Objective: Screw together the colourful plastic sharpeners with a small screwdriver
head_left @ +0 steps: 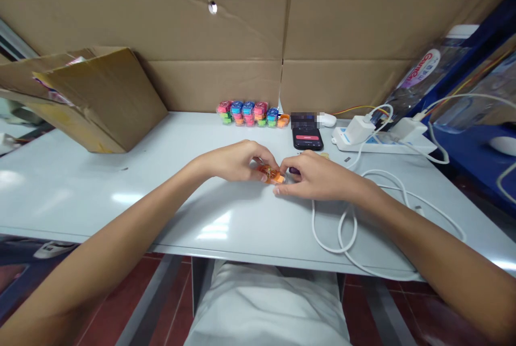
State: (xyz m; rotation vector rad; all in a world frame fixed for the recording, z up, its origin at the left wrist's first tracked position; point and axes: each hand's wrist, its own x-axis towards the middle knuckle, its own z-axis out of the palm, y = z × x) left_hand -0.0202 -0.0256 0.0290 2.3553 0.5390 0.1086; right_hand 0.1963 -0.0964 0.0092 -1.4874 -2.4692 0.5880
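An orange item in clear plastic (271,174) lies low over the table, between my two hands. My left hand (242,160) is closed on its left side, thumb in front and fingers behind. At its right end, the thumb and index finger of my right hand (308,175) touch or pinch the clear plastic. A small dark purple thing (294,171) shows under the curled fingers of my right hand; what it is I cannot make out. Behind my hands, several small clear packs with pink, blue, green and orange pieces (249,114) stand in a row.
An open cardboard box (108,101) stands at the left. Behind my right hand lies a black phone (308,138). A white power strip (382,141) with chargers is at the right, its white cable (344,249) looping over the table. A plastic bottle (423,74) leans behind it.
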